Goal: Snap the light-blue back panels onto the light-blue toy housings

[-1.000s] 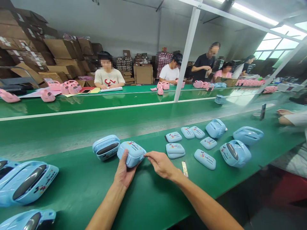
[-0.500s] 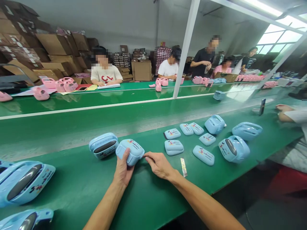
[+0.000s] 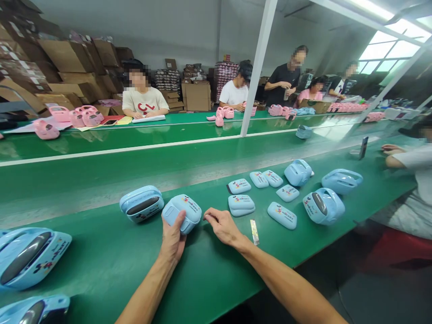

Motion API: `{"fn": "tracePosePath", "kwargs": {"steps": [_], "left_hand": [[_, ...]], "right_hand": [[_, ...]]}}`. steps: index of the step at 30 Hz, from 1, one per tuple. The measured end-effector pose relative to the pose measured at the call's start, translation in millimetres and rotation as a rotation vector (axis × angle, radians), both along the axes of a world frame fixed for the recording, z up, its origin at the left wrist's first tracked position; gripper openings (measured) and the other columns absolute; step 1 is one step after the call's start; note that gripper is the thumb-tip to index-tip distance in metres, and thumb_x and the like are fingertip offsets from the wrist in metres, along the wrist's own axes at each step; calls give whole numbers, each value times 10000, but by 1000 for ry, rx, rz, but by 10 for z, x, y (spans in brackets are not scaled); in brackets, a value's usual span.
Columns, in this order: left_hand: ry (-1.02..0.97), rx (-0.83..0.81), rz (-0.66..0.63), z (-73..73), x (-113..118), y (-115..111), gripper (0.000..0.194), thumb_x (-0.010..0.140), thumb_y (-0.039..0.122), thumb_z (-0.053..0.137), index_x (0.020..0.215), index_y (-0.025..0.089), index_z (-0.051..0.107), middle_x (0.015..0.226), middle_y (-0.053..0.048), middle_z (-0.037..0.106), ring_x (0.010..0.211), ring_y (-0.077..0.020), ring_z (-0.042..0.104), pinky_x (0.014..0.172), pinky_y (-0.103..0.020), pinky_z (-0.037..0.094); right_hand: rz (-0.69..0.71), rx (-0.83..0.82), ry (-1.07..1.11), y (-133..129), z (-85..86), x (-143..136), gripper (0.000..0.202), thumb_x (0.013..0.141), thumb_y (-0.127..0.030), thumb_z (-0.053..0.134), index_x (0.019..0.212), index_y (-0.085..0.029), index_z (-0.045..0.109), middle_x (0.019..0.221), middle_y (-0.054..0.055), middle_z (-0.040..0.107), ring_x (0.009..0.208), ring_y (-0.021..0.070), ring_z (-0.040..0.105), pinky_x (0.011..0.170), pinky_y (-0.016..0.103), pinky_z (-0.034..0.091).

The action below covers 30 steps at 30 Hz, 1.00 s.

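Observation:
My left hand point(image 3: 172, 240) is closed round a light-blue plastic housing point(image 3: 191, 208) with a Mickey print, thumb across its near side, held over the green table. Just right of it, a small gap away, is my right hand point(image 3: 223, 227), with thumb and forefinger pinched together. Whatever may be between those fingertips is too small to make out. Left of the held piece stands a blue housing with a dark window point(image 3: 143, 204). A narrow printed strip point(image 3: 254, 232) lies right of my right hand, near a blue printed lid point(image 3: 241, 204).
Several blue lids point(image 3: 282, 215) and handled blue housings point(image 3: 324, 206) cover the right side. Large blue housings point(image 3: 33, 256) stand at the near left. A white post point(image 3: 258, 67) rises beyond the belt point(image 3: 101, 173). Co-workers sit opposite; another person point(image 3: 418, 171) is at the right.
My right hand's fingertips have come slightly away from the housing's right end, where a thin dark thing showed between them. My left hand keeps its hold. The view has shifted a little.

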<state>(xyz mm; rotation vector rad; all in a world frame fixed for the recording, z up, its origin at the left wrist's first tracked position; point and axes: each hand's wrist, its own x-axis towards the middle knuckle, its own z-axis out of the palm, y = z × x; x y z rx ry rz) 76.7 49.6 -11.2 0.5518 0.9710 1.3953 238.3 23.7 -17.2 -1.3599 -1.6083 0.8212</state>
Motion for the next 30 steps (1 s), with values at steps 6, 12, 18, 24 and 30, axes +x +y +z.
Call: {"fn": "tracePosePath", "kwargs": {"steps": [6, 12, 18, 24, 30], "left_hand": [[-91, -51, -7, 42, 3, -1, 521, 680, 243, 884, 1150, 291, 667, 1063, 16, 739, 916, -165, 716, 882, -268, 571], [-58, -32, -11, 29, 12, -8, 515, 665, 265, 896, 1127, 300, 670, 1065, 19, 734, 986, -190, 709, 911, -303, 575], [-27, -14, 9, 15, 41, -33, 597, 609, 264, 929, 1139, 308, 656, 1079, 26, 727, 976, -168, 693, 896, -272, 558], [-52, 37, 13, 5, 64, -57, 636, 562, 266, 949, 1125, 294, 653, 1041, 34, 728, 921, -151, 687, 865, -252, 546], [-79, 28, 21, -21, 67, -56, 605, 586, 282, 936, 1122, 286, 657, 1038, 26, 732, 949, -169, 694, 877, -269, 545]], "right_hand": [[143, 90, -98, -43, 28, -45, 278, 962, -196, 425, 981, -240, 698, 906, 17, 738, 812, 179, 650, 770, 261, 472], [163, 91, -113, -56, 72, -74, 282, 967, -188, 413, 965, -236, 691, 877, 17, 729, 784, 181, 655, 754, 258, 472], [129, 99, -126, -58, 31, -58, 260, 945, -183, 423, 908, -223, 677, 803, 25, 695, 721, 180, 614, 700, 258, 444], [84, 5, 83, -62, 24, -50, 219, 896, -232, 463, 758, -214, 632, 652, -29, 595, 616, 139, 504, 640, 240, 411], [98, -93, 292, -52, 10, -63, 206, 884, -336, 474, 748, -215, 570, 520, -67, 357, 485, 111, 322, 484, 229, 288]]}}
